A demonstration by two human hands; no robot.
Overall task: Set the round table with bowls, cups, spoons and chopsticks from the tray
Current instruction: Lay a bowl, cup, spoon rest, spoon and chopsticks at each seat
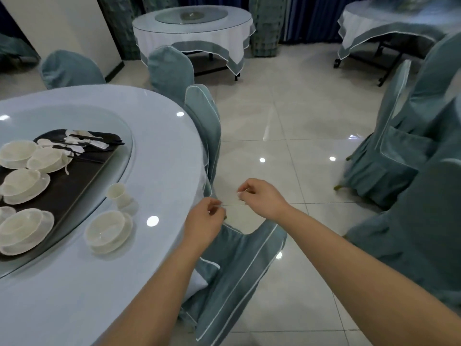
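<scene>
A dark tray (pixel 74 181) lies on the glass turntable of the round table (pixel 159 151) at the left. It carries several white bowls on saucers (pixel 23 183), plus white spoons and black chopsticks (pixel 84 142) at its far end. One bowl on a saucer (pixel 107 231) and a white cup (pixel 119 194) stand on the table rim near me. My left hand (pixel 203 221) hovers off the table's edge with loosely curled fingers, holding nothing. My right hand (pixel 262 197) hangs over the floor, fingers also loosely curled and empty.
A covered chair (pixel 239 270) stands just below my hands against the table; more covered chairs (pixel 204 126) ring it. Other chairs (pixel 399 146) stand at the right. Two further clothed tables (pixel 194 36) are at the back across a tiled floor.
</scene>
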